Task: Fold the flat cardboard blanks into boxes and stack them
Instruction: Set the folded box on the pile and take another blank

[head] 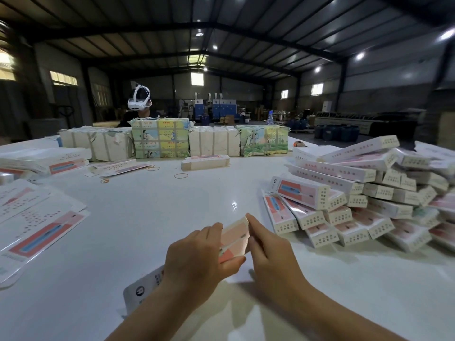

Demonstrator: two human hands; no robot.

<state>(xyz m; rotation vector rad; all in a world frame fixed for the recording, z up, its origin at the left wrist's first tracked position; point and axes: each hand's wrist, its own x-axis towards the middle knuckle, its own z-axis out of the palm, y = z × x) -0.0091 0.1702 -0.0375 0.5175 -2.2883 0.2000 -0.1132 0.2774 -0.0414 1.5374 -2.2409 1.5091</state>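
From my head camera, I look down at a white table [152, 217], and I take the half-folded carton [235, 238] in my hands as the landmark. It sits low in the middle of the view, just above the table, its pink and orange face turned up toward me. My left hand [197, 257] grips it from the left, fingers curled over the top and the thumb tucked under its near edge. My right hand [268, 252] pinches its right end, with the fingertips [251, 221] at the far upper corner. The carton's white tail with a round logo sticks out toward me beneath my left wrist.

To the right of the carton lies a big loose heap of folded boxes [357, 195], stacked crosswise in several layers, their printed end flaps facing me. To its left, at the table's edge, flat blanks [37, 227] are fanned out, pink and blue print up. Beyond the carton, one folded box [205, 162] lies alone, with rubber bands [181, 175] scattered near it. Farther behind stands a row of strapped paper bundles [160, 139], and behind those sits another person wearing a white headset [139, 99].
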